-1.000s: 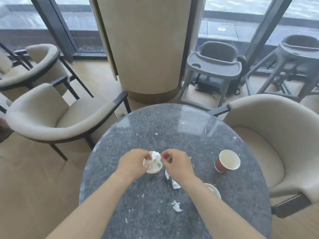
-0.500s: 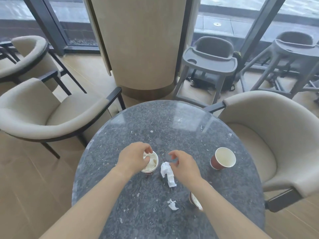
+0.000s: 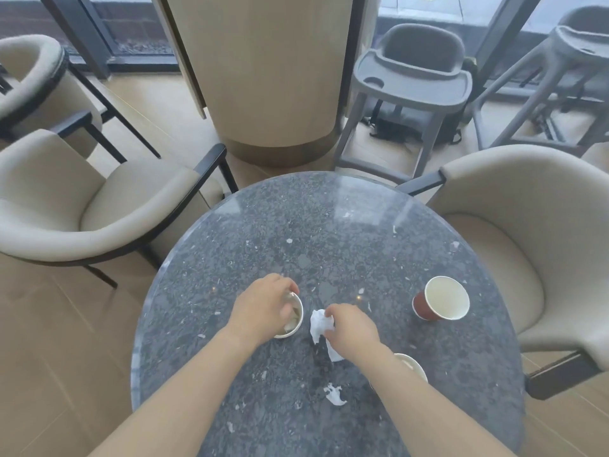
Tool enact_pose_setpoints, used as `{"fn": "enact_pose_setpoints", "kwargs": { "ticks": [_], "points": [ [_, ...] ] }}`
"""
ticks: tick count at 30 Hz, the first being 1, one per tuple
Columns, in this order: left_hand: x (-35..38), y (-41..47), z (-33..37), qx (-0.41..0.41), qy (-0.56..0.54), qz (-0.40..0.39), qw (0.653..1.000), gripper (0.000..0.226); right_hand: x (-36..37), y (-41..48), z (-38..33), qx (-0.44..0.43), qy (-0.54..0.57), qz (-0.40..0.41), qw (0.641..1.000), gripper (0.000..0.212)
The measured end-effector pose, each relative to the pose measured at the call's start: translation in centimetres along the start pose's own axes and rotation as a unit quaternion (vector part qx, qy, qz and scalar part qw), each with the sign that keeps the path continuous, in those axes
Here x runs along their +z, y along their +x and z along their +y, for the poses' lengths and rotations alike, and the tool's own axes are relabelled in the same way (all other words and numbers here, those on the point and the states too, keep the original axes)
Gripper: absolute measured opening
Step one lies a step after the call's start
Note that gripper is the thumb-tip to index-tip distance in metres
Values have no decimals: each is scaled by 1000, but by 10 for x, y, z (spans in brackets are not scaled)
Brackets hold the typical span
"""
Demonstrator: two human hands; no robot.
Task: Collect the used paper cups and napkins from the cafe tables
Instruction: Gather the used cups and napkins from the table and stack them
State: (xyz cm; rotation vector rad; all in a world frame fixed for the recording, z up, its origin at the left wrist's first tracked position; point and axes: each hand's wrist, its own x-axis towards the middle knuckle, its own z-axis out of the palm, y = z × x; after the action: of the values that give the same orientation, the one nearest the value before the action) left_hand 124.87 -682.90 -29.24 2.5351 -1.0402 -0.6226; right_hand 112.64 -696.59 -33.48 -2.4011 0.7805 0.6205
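The grip of the right hand (image 3: pixel 354 328) pinches the crumpled napkin (image 3: pixel 319 326), which lies on the desk (image 3: pixel 329 225) just beside the stuffed cup (image 3: pixel 294 324). Half a second earlier this hand hovered above the napkin and held nothing. The left hand (image 3: pixel 263 305) stays curled over the stuffed cup's rim, fingertips inside on the paper already packed there. Judgement: one napkin is stowed and the second is ready to lift into the same cup. Items remaining: a napkin scrap (image 3: pixel 334 394) nearer the person, a red cup (image 3: pixel 441 298) upright and well apart to the right, and a third cup (image 3: pixel 413 366) partly hidden under the right forearm. That forearm may knock the third cup. An armchair (image 3: pixel 527 225) stands close at the desk's right edge.
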Motion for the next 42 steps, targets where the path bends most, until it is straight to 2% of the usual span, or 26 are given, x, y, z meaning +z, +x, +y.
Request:
{"fn": "enact_pose_setpoints", "kwargs": {
  "ticks": [4, 10, 14, 18, 22, 24, 27, 29, 38, 42],
  "points": [
    [1, 0, 1, -15, -3, 10, 1000, 19, -7, -2, 4, 13, -3, 7, 1000, 27],
    [0, 8, 27, -33, -66, 34, 997, 17, -48, -28, 18, -15, 82, 159, 984, 13],
    [12, 16, 60, -18, -93, 32, 995, 14, -72, -53, 41, -13, 118, 246, 962, 10],
    [26, 19, 85, -13, -75, 24, 997, 15, -90, -74, 75, 17, 143, 340, 929, 7],
    [32, 14, 91, -10, -50, 7, 999, 33, -95, -81, 104, 33, 142, 426, 893, 11],
    [30, 8, 89, -5, -45, 6, 999, 39, -90, -79, 112, 40, 106, 409, 905, 19],
    [23, 0, 83, -5, -35, 8, 999, 41, -73, -75, 121, 103, 27, 266, 958, 33],
    [19, -5, 78, -3, -26, 8, 1000, 40, -66, -74, 123, 115, 14, 197, 974, 37],
    [17, -25, 69, 0, 0, -1, 1000, 37, -66, -70, 125, 110, 17, 226, 968, 29],
    [16, -29, 71, 7, -2, -4, 1000, 38, -64, -71, 126, 64, 46, 246, 966, 21]
  ]
}}
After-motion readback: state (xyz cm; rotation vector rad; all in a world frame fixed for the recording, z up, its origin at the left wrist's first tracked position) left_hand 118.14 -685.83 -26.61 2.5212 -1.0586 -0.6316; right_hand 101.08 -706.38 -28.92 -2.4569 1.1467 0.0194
